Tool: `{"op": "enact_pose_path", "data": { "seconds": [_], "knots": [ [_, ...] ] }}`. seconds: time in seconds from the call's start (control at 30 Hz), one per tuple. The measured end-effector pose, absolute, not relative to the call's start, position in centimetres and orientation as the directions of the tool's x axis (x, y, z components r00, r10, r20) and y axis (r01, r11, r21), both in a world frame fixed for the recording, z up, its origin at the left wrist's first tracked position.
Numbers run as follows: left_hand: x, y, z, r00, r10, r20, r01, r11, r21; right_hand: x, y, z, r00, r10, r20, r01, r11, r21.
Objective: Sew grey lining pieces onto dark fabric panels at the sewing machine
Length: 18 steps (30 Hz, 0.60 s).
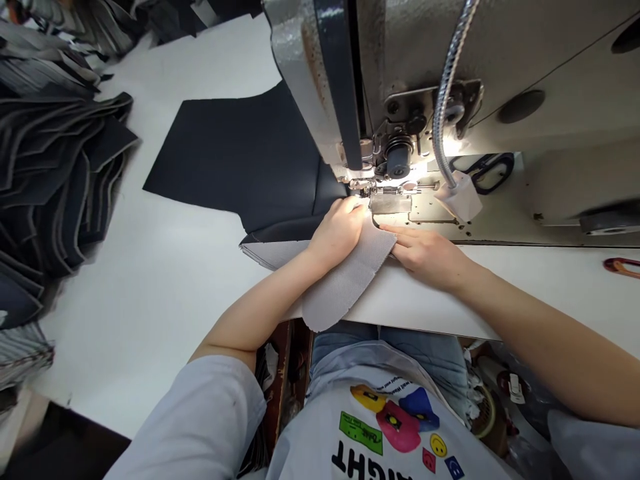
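Observation:
A dark fabric panel (pixel 240 147) lies under the arm of the sewing machine (pixel 310 73), with a folded part showing its light grey backing (pixel 345 280) toward me. My left hand (pixel 340 230) is closed on the fabric just in front of the needle area, its fingertips close to the lit presser foot (pixel 361 190). The grey flap passes beneath my left hand and hangs over the table's front edge. My right hand (pixel 425 257) lies with fingers stretched along the right edge of the fabric, touching it beside the metal plate (pixel 393 203).
Stacks of dark cut pieces (pixel 60 173) lie on the left of the white table (pixel 165 287). A flexible metal lamp neck (pixel 443 87) hangs right of the needle. Black-handled scissors (pixel 493 170) rest behind it; an orange-handled tool (pixel 623 267) lies far right.

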<state>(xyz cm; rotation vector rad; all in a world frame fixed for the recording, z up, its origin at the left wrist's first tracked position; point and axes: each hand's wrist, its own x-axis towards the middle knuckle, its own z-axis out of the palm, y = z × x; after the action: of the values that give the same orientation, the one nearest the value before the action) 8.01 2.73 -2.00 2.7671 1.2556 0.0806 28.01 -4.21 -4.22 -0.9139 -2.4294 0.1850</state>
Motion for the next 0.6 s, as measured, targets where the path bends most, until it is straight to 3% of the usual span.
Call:
{"op": "enact_pose_path", "data": {
  "seconds": [0.23,0.47,0.6],
  "knots": [
    [7.7,2.84,-2.33,0.661,0.75,0.014,0.74,-0.655,0.155,28.22,-3.94,-4.21,-0.646,0.666,0.372,0.595,0.745,-0.301],
    [8.19,3.18,-2.53,0.655,0.755,0.004,0.746,-0.648,0.156,28.39,-3.35,-3.86,-0.65,0.629,0.426,0.58,0.773,-0.257],
    [8.32,3.27,-2.76,0.636,0.771,0.021,0.755,-0.628,0.186,28.43,-3.32,-3.58,-0.643,0.658,0.392,0.585,0.752,-0.304]
  ]
}}
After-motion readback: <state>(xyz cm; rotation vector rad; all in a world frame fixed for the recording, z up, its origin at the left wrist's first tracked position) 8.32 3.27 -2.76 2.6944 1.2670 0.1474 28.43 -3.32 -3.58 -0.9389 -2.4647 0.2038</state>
